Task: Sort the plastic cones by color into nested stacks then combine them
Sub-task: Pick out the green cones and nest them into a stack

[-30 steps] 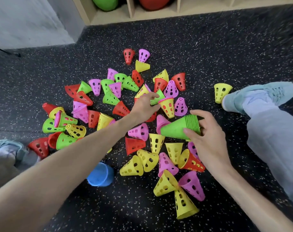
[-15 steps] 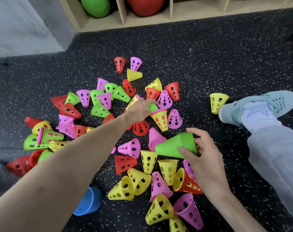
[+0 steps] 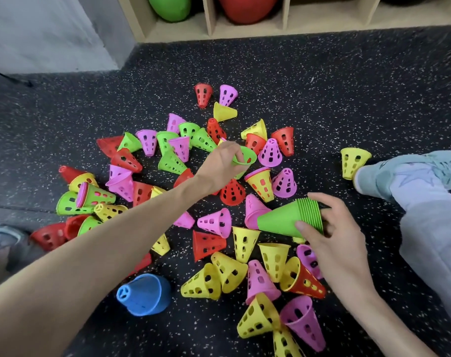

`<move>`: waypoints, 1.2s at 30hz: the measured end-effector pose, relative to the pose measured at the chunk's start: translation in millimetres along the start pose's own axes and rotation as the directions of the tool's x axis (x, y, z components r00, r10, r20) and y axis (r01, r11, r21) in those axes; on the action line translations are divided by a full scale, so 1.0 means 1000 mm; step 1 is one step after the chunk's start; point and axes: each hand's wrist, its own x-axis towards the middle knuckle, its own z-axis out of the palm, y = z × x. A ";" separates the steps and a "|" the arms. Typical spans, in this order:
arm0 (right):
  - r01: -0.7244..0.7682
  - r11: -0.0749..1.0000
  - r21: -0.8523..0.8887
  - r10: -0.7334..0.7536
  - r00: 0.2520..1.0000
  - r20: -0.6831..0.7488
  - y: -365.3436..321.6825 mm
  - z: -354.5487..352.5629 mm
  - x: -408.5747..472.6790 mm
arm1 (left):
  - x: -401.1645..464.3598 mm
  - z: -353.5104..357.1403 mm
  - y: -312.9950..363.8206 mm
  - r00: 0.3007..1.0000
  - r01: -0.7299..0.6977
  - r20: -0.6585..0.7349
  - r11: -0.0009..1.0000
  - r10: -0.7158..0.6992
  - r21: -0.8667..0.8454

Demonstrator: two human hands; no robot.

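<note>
- My left hand (image 3: 220, 167) pinches the rim of a loose green cone (image 3: 245, 157), lifted a little above the pile, its open mouth turned up.
- My right hand (image 3: 329, 233) is curled round the wide end of the nested green stack (image 3: 291, 219), thumb on the near side, fingers over the far side; the stack lies on its side with its tip pointing toward my left hand.
- Done so far, as I judge it: only green has a real stack, many rims deep, and a blue stack (image 3: 144, 295) sits below my left forearm.
- Left to do: the cone in my left hand is not yet on the stack. More green cones (image 3: 171, 161) lie beyond and to the left of my left hand.
- The red cones (image 3: 232, 193), pink cones (image 3: 215, 222) and yellow cones (image 3: 245, 243) are scattered loose around both hands, a few jammed into other colours. None looks sorted yet, so combining is far off.
</note>
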 end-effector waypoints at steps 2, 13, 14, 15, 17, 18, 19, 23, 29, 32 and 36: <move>0.036 0.999 0.013 -0.036 0.999 -0.007 -0.009 0.001 -0.005 | -0.022 -0.016 0.005 0.999 -0.028 -0.022 0.997 0.027 -0.065; 0.099 0.989 0.109 -0.096 0.995 -0.031 -0.027 -0.010 -0.036 | -0.159 -0.042 0.020 0.999 -0.042 -0.011 0.975 0.040 -0.217; 0.110 0.989 0.097 -0.108 0.994 -0.026 -0.028 -0.011 -0.038 | -0.166 -0.039 0.025 0.999 -0.039 0.019 0.975 0.045 -0.220; 0.118 0.989 0.085 -0.116 0.993 -0.020 -0.029 -0.012 -0.039 | -0.171 -0.037 0.031 0.997 -0.039 0.051 0.973 0.052 -0.228; 0.121 0.990 0.077 -0.122 0.992 0.013 -0.032 -0.012 -0.042 | -0.179 -0.032 0.042 0.993 -0.046 0.095 0.972 0.070 -0.232; 0.121 0.990 0.073 -0.124 0.992 0.038 -0.033 -0.012 -0.044 | -0.182 -0.031 0.048 0.992 -0.048 0.102 0.973 0.072 -0.227; 0.120 0.991 0.064 -0.124 0.990 0.060 -0.033 -0.011 -0.046 | -0.184 -0.030 0.052 0.993 -0.045 0.100 0.973 0.070 -0.225; 0.105 0.993 0.054 -0.110 0.987 0.113 -0.029 -0.005 -0.053 | -0.190 -0.030 0.064 0.995 -0.041 0.078 0.967 0.062 -0.252; 0.110 0.987 0.114 -0.128 0.978 0.163 -0.036 -0.002 -0.061 | -0.194 -0.028 0.084 0.998 -0.037 0.037 0.969 0.048 -0.244; 0.114 0.986 0.120 -0.134 0.976 0.172 -0.037 -0.002 -0.061 | -0.194 -0.030 0.091 0.998 -0.023 0.048 0.964 0.037 -0.265; 0.119 0.982 0.147 -0.144 0.975 0.170 -0.040 -0.004 -0.063 | -0.198 -0.029 0.098 0.999 0.005 0.048 0.955 0.010 -0.297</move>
